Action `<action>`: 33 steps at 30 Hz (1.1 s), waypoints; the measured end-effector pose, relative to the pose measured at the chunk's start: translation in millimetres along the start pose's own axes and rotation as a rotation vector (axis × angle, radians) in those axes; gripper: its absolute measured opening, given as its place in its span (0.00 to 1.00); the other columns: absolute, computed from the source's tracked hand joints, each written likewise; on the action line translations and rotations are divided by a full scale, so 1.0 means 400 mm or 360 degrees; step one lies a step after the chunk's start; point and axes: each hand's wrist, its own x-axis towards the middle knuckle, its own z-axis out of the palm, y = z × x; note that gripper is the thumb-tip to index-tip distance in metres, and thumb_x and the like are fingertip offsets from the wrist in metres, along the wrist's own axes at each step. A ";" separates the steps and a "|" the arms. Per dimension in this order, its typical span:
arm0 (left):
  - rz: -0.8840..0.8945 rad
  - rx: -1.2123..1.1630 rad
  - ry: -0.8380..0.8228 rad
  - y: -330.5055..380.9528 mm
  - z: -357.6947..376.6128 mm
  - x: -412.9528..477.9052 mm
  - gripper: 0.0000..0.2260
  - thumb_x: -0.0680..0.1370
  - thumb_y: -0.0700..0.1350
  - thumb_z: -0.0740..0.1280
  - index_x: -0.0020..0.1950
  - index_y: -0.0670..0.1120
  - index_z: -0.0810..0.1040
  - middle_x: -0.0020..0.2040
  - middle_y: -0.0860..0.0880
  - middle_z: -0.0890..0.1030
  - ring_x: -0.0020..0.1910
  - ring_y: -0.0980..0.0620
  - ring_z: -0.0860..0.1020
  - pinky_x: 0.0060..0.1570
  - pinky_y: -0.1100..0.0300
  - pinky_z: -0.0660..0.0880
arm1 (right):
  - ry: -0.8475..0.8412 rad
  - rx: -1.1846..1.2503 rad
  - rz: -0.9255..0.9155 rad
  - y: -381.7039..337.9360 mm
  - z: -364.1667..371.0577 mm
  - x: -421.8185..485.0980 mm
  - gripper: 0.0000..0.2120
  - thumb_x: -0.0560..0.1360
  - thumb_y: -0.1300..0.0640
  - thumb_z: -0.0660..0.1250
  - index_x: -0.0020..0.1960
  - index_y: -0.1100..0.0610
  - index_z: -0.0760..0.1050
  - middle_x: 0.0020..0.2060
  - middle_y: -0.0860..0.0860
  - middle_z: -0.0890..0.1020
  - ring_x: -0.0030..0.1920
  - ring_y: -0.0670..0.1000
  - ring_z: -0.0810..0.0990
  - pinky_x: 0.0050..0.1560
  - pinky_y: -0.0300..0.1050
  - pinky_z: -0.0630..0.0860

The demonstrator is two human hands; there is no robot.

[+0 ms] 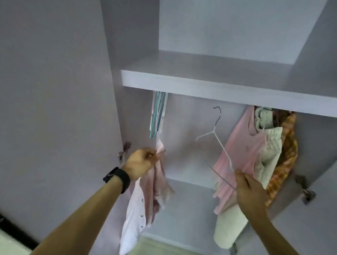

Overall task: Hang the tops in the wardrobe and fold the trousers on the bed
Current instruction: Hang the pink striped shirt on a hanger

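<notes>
- left hand point(140, 162) pinches shirt point(139, 204) at its top edge, fingers curled round the bunched cloth; shirt hangs free toward 6, long axis 12–6, buttons showing low down; it is at the left of the open wardrobe point(190, 118), not yet hung
- right hand point(247, 185) pinches hanger point(220, 142) at its lower right corner; hook point(217, 110) points to 12, on no rail; shoulder wire slants 10 to 5
- key relation: shirt top lies at 9 from hanger, well apart, about level with the gripped corner; hanger's free shoulder tip points toward the shirt; the left hand alone holds the shirt, the right alone the hanger
- judgement: next move closes that gap and feeds the free tip into the neck; cannot tell where the neck opening sits in the bunch
- around: pink top point(239, 153) right behind hanger and right hand, touching or not I cannot tell; cream garment point(271, 145) at 3 of it; plaid point(288, 160) beyond that; striped cloth point(158, 115) at 12 of left hand, under shelf point(225, 89)
- in the way: rail hidden behind shelf edge; hung clothes crowd the right; middle gap looks like the free slot; risk: wire snags pink top on the way
- trousers not in view
</notes>
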 end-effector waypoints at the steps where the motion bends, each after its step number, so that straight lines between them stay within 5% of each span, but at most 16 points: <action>1: -0.0044 -0.0185 -0.0029 -0.011 0.029 -0.013 0.22 0.77 0.62 0.68 0.45 0.42 0.79 0.33 0.50 0.74 0.33 0.50 0.71 0.34 0.60 0.69 | -0.0005 0.0083 0.0002 0.010 -0.014 -0.027 0.24 0.83 0.51 0.62 0.29 0.54 0.66 0.23 0.51 0.69 0.26 0.46 0.68 0.35 0.45 0.66; 5: -0.0267 -0.0608 -0.0252 -0.030 0.193 -0.042 0.15 0.80 0.52 0.69 0.48 0.40 0.82 0.44 0.39 0.84 0.44 0.42 0.81 0.50 0.47 0.79 | -0.0057 0.0412 0.0137 0.091 -0.084 -0.137 0.27 0.83 0.50 0.63 0.26 0.49 0.62 0.24 0.49 0.61 0.26 0.46 0.61 0.33 0.44 0.62; 12: -0.0648 -0.1049 -0.0481 -0.066 0.347 -0.089 0.13 0.81 0.45 0.68 0.51 0.33 0.82 0.46 0.37 0.84 0.41 0.44 0.84 0.41 0.54 0.82 | -0.0341 0.0655 0.0421 0.207 -0.092 -0.241 0.28 0.83 0.50 0.61 0.25 0.49 0.62 0.23 0.48 0.62 0.25 0.48 0.61 0.32 0.43 0.66; 16: -0.0789 -0.1004 -0.0569 -0.098 0.402 -0.122 0.16 0.81 0.45 0.67 0.55 0.31 0.80 0.51 0.35 0.84 0.45 0.42 0.84 0.48 0.50 0.82 | -0.0511 0.0758 0.0552 0.270 -0.121 -0.262 0.29 0.84 0.51 0.59 0.24 0.51 0.61 0.22 0.50 0.60 0.24 0.50 0.60 0.33 0.45 0.67; 20: -0.0827 -0.0989 -0.0650 -0.097 0.440 -0.141 0.12 0.83 0.43 0.63 0.51 0.36 0.82 0.47 0.39 0.86 0.44 0.45 0.85 0.42 0.55 0.82 | -0.0640 0.0987 0.0875 0.313 -0.154 -0.250 0.27 0.82 0.53 0.59 0.25 0.53 0.61 0.21 0.49 0.60 0.22 0.47 0.60 0.31 0.42 0.66; 24: -0.0723 -0.0778 -0.0507 -0.083 0.483 -0.161 0.14 0.83 0.46 0.61 0.51 0.38 0.81 0.47 0.39 0.85 0.43 0.47 0.84 0.45 0.52 0.82 | -0.0824 0.1066 0.0948 0.358 -0.194 -0.245 0.22 0.75 0.46 0.62 0.28 0.56 0.60 0.23 0.51 0.58 0.25 0.49 0.57 0.31 0.43 0.64; 29: -0.0558 -0.0423 -0.0413 -0.052 0.535 -0.180 0.17 0.83 0.50 0.61 0.52 0.38 0.80 0.48 0.39 0.84 0.44 0.47 0.84 0.51 0.47 0.82 | -0.1309 0.0297 0.0559 0.391 -0.229 -0.197 0.24 0.78 0.38 0.64 0.37 0.57 0.74 0.31 0.52 0.77 0.31 0.47 0.71 0.36 0.38 0.70; 33: -0.0345 -0.0112 -0.0577 -0.011 0.535 -0.184 0.15 0.82 0.49 0.61 0.52 0.38 0.80 0.47 0.43 0.84 0.42 0.51 0.83 0.52 0.49 0.80 | -0.0984 0.0648 0.0770 0.348 -0.196 -0.107 0.19 0.72 0.47 0.72 0.55 0.61 0.80 0.41 0.54 0.85 0.34 0.48 0.78 0.35 0.39 0.76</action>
